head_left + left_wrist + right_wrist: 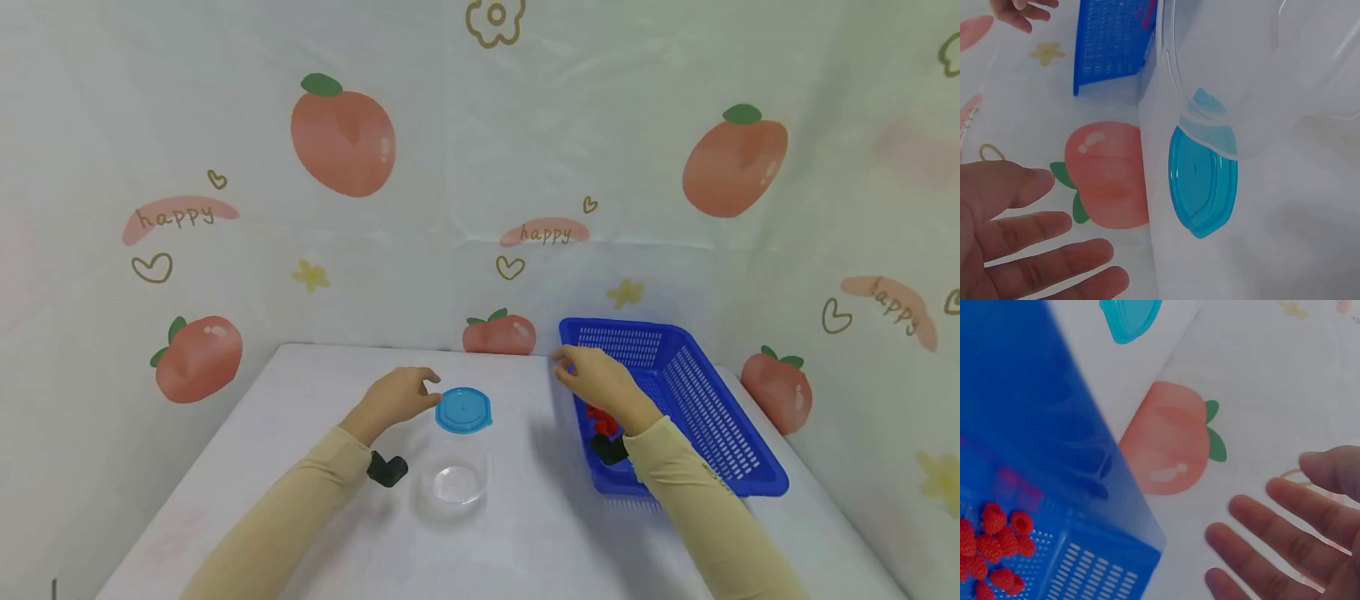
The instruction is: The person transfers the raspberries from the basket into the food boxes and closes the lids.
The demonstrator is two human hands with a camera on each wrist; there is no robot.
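Observation:
My left hand [397, 395] hovers at the left of a light-blue lid [463, 411], fingers spread loosely with nothing in them. Nearer to me stands a clear round container [454, 485] without a cover; in the left wrist view its wall overlaps part of the lid. Over the left rim of a blue basket [708, 417] I hold my right hand [596, 379], also holding nothing, its fingers apart in the right wrist view. Red raspberries [999, 540] lie in the basket, several of them, partly hidden by my right arm in the head view.
A white table [330, 500] carries the basket at the right and the container in the middle. Behind it hangs a white cloth [420, 167] printed with peaches, hearts and flowers. Black wrist cameras [387, 469] hang beneath my forearms.

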